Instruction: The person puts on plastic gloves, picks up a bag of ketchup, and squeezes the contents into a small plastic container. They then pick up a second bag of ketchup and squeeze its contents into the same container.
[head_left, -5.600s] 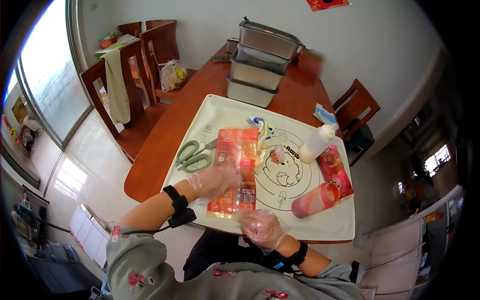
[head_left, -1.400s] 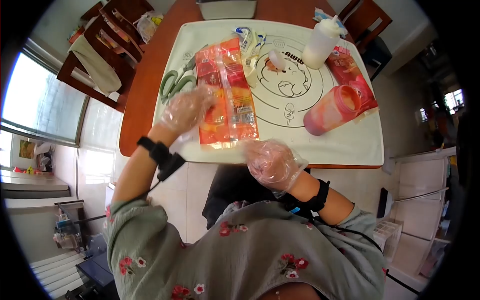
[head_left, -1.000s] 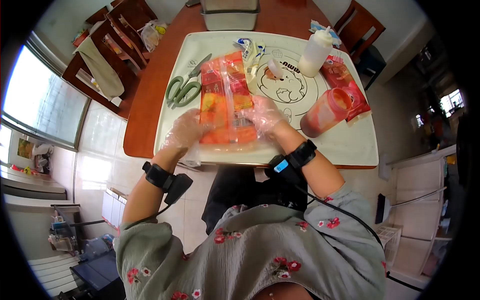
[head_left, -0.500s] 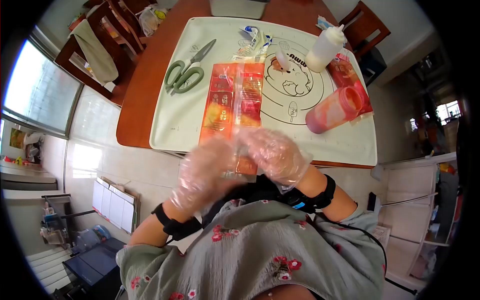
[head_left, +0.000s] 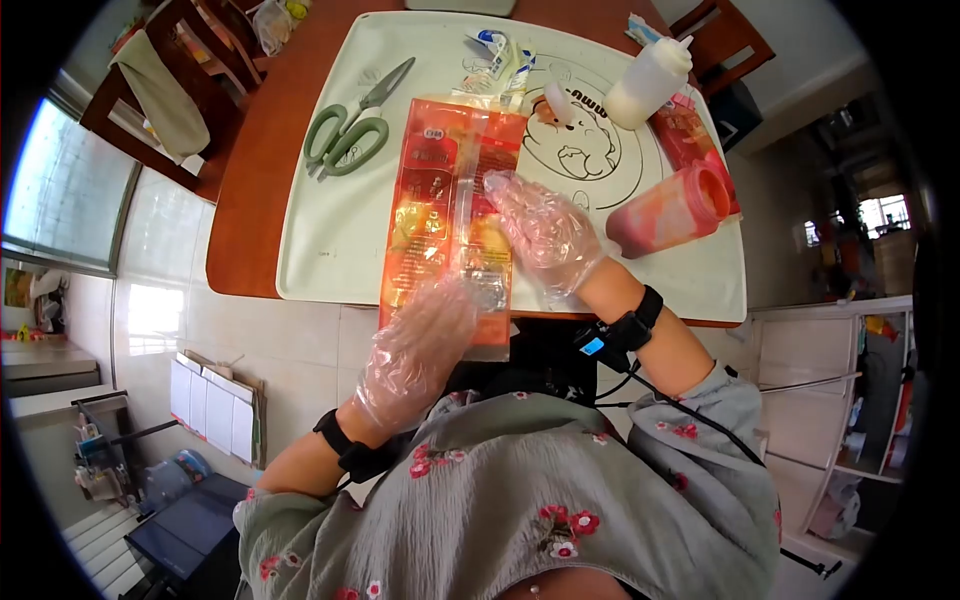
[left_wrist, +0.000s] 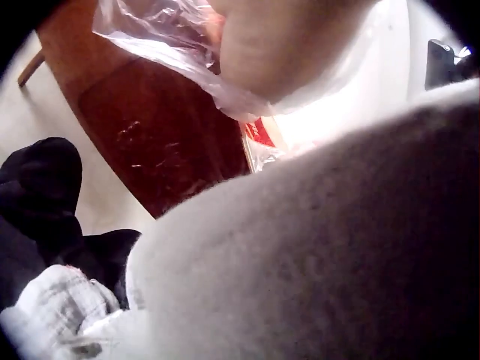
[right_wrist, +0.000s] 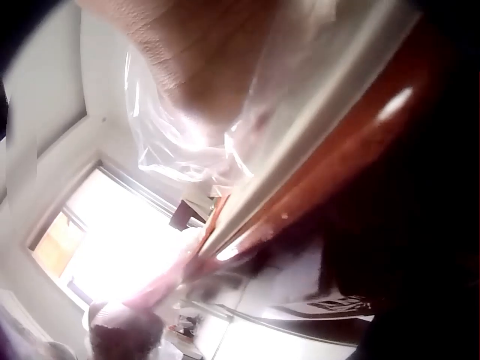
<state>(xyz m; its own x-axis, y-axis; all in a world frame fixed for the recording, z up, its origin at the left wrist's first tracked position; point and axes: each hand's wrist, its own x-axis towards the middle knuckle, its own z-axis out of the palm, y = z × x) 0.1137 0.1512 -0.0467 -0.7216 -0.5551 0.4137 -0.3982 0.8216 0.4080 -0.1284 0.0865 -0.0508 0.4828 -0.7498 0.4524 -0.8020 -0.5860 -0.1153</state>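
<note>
A flat red-orange package [head_left: 425, 215] with a clear lengthwise seam lies on the white mat [head_left: 330, 262], its lower end past the mat's front edge. The left hand [head_left: 418, 350], in a clear plastic glove, lies over the package's lower part with its fingers extended. Higher up, the gloved right hand [head_left: 545, 232] touches the package's right side, fingers fairly straight. In the left wrist view the left hand [left_wrist: 292, 45] shows only near the wrist; the right wrist view shows the right hand's heel [right_wrist: 199, 60]. Fingertips are hidden in both wrist views.
Green-handled scissors [head_left: 360, 125] lie left of the package. An opened wrapper [head_left: 500, 70] is behind it. To the right are a white squeeze bottle [head_left: 648, 85], a pink-smeared jar [head_left: 668, 210] on its side and another red package [head_left: 690, 135]. A chair [head_left: 165, 90] stands left.
Since half a second ago, the right hand has moved up along the package, and the left hand has shifted slightly right over its lower part. Earlier, both hands held the package's sides farther back on the mat.
</note>
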